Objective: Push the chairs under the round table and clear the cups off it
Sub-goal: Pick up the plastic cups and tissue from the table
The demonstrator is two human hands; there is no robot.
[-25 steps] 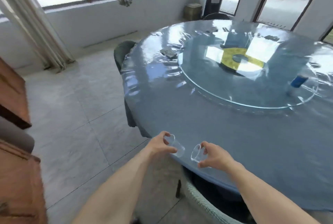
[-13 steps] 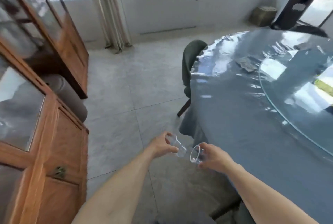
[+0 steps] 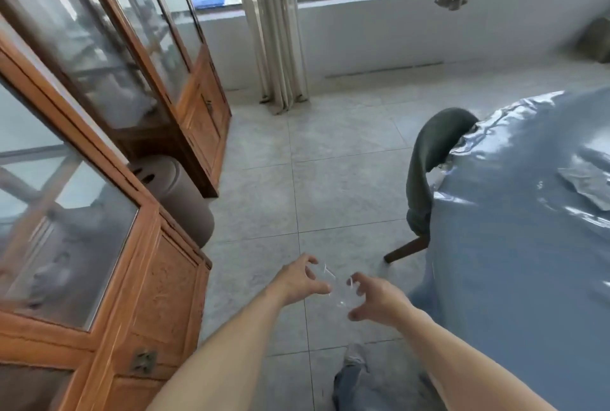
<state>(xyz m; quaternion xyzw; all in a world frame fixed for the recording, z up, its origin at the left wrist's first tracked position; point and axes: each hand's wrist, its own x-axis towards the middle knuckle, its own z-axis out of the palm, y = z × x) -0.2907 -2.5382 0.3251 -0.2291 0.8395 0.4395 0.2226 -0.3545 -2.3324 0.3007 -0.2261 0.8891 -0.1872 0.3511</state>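
Note:
My left hand (image 3: 298, 282) and my right hand (image 3: 378, 298) are held out over the tiled floor, to the left of the round table (image 3: 515, 262) with its blue cloth and shiny plastic cover. Each hand grips a clear plastic cup (image 3: 336, 288). The two cups meet mouth to base between my fingers and are hard to tell apart. A dark green chair (image 3: 429, 153) stands tucked against the table's left edge, its back touching the cloth.
Tall wooden cabinets with glass doors (image 3: 109, 159) line the left side. A brown round stool (image 3: 180, 192) sits between them. A curtain (image 3: 274, 30) hangs at the window wall. My leg in jeans (image 3: 353, 377) shows at the bottom.
My view has swung left, away from the table top towards the cabinets. My hands carried the cups off the table and brought them together over the floor.

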